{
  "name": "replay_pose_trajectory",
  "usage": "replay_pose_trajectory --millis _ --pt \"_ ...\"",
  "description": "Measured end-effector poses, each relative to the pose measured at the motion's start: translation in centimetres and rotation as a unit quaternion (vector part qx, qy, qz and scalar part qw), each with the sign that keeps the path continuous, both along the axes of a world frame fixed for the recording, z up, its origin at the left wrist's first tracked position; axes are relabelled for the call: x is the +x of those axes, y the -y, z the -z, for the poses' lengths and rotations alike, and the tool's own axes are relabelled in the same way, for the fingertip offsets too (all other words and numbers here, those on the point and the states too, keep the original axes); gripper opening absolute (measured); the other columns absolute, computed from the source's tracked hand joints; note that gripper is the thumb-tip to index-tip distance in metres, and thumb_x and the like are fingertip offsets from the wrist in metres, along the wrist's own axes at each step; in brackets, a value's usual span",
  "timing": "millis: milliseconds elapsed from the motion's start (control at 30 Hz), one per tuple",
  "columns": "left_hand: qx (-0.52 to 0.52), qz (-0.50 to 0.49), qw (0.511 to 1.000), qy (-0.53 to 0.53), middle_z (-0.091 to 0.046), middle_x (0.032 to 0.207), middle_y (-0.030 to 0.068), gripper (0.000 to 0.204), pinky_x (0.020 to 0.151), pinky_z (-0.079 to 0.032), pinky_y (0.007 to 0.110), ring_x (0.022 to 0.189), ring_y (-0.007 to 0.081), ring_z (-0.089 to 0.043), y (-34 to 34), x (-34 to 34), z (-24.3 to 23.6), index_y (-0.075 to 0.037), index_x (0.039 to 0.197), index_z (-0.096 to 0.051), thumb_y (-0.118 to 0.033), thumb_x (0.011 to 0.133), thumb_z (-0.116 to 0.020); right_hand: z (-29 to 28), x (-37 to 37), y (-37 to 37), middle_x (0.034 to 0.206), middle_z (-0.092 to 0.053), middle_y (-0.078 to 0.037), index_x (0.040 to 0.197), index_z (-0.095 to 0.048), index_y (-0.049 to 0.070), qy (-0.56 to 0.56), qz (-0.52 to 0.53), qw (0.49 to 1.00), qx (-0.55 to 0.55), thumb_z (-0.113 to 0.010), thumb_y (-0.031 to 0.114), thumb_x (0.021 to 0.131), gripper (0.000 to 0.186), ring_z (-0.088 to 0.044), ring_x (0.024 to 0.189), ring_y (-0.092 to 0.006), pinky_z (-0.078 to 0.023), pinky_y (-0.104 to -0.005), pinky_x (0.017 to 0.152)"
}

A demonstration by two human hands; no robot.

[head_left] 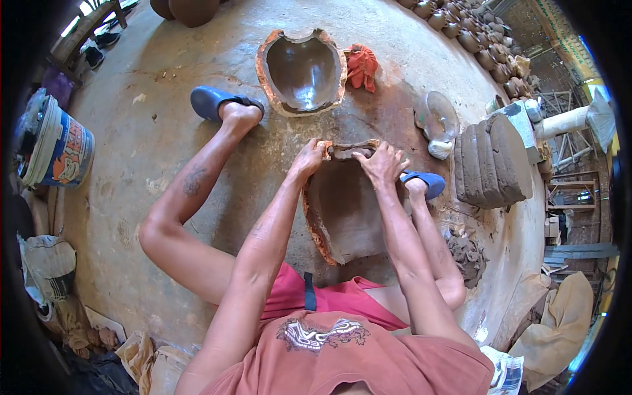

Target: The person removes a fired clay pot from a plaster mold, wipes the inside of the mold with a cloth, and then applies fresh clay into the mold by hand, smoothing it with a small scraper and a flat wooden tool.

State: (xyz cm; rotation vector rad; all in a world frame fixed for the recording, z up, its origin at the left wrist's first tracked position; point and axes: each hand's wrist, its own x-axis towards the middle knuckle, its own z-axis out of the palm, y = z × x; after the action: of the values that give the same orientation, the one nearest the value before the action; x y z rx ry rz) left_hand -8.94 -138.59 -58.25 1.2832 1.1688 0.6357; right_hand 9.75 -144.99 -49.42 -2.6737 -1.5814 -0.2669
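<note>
Between my legs a half mold (pixel 315 230) with an orange-brown rim stands tilted, its hollow lined with grey clay (pixel 349 204). At its far left corner my left hand (pixel 308 160) is closed round the rim. My right hand (pixel 383 164) grips the far right corner, its thumb against the clay along the notched neck edge. Some of its fingers are hidden behind the rim. Beyond them lies a second half mold (pixel 265 72), lined with smooth, shiny wet clay. A crumpled red cloth (pixel 361 67) rests beside its right edge.
On the right are a stack of thick clay slabs (pixel 490 161), a clear shallow dish (pixel 436 115) and a pile of clay scraps (pixel 466 255). Many round clay pots (pixel 469 41) line the far right. A printed bucket (pixel 69 148) stands at left. My blue clogs (pixel 214 104) flank the molds.
</note>
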Motion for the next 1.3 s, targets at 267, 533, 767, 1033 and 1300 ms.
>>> replay_pose_trajectory --millis 267,533,767,1033,1300 --pt "-0.029 0.02 0.999 0.01 -0.065 0.137 0.0223 0.051 0.107 -0.045 0.045 0.129 0.0354 -0.06 -0.1 -0.3 -0.1 -0.006 0.141 -0.058 -0.042 0.105 -0.049 0.4 1.2 -1.6 0.128 -0.071 -0.014 0.118 -0.074 0.014 -0.129 0.084 0.988 -0.019 -0.079 0.056 0.08 0.056 -0.061 0.128 -0.0339 -0.037 -0.0647 0.109" --pt "0.002 -0.002 1.0 0.004 -0.067 0.131 0.0203 0.048 0.104 -0.047 0.042 0.125 0.0315 -0.062 0.6 -0.4 -1.1 -0.006 0.135 -0.063 -0.04 0.104 -0.05 -0.3 3.5 -2.3 0.116 -0.076 -0.02 0.114 -0.08 0.014 -0.185 0.064 0.98 -0.036 -0.073 0.068 0.081 0.064 -0.068 0.118 -0.0414 -0.047 -0.0594 0.101" --pt "-0.116 -0.049 0.986 0.108 -0.062 0.138 0.019 0.059 0.105 -0.046 0.043 0.128 0.0292 -0.057 -1.2 -0.8 -0.8 -0.001 0.147 -0.05 -0.041 0.103 -0.056 0.2 2.5 1.1 0.109 -0.075 -0.022 0.147 -0.058 0.023 -0.161 -0.168 0.969 0.081 -0.068 0.053 0.092 0.064 -0.071 0.105 -0.0413 -0.056 -0.057 0.088" --pt "-0.055 0.004 0.998 0.004 -0.064 0.119 0.0148 0.049 0.097 -0.046 0.039 0.112 0.0215 -0.058 -0.2 0.1 -1.4 -0.001 0.125 -0.059 -0.04 0.097 -0.067 3.2 0.9 2.8 0.097 -0.074 -0.028 0.167 -0.014 0.033 -0.118 -0.114 0.973 -0.161 -0.064 0.032 0.094 0.088 -0.074 0.092 -0.0455 -0.059 -0.0581 0.083" --pt "-0.075 0.008 0.997 -0.009 -0.066 0.11 0.0116 0.048 0.086 -0.051 0.039 0.102 0.0209 -0.061 -0.2 0.3 -3.2 -0.004 0.123 -0.061 -0.041 0.095 -0.073 6.9 -2.3 2.0 0.072 -0.072 -0.014 0.168 -0.01 0.022 -0.528 -0.132 0.837 -0.052 -0.054 0.002 0.083 0.098 -0.07 0.061 -0.0216 -0.058 -0.0374 0.063"
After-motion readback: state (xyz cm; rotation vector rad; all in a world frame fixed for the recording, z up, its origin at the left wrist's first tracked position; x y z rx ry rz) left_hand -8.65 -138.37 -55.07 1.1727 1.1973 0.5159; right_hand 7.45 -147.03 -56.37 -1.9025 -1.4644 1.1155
